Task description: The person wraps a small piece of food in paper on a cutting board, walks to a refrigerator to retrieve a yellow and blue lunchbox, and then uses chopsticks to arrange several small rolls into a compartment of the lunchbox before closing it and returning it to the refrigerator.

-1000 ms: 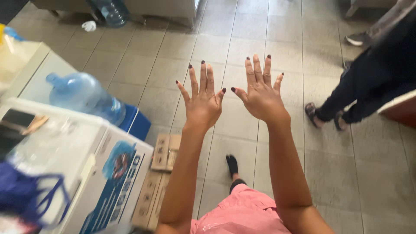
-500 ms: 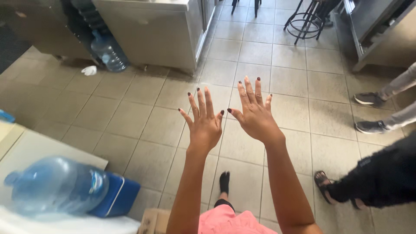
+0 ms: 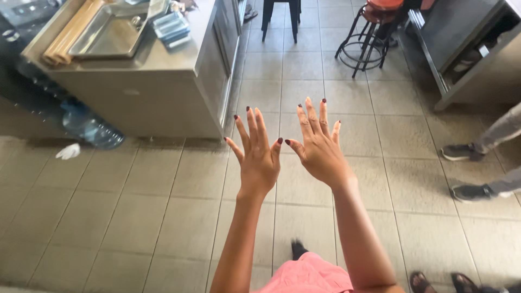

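Note:
My left hand and my right hand are both held out in front of me, backs up, fingers spread, above a grey tiled floor. The nails are dark red. Neither hand holds or touches anything; the thumbs nearly meet. Pink clothing and a dark shoe show below my arms.
A steel counter stands at the upper left with a metal tray and a wooden roll on it. A water bottle and crumpled paper lie beside it. Stools stand at the back; another person's shoes at the right.
The view has tilted up and forward: the big blue bottle and box at the lower left have left the frame, the steel counter now shows. Both hands stay spread and empty.

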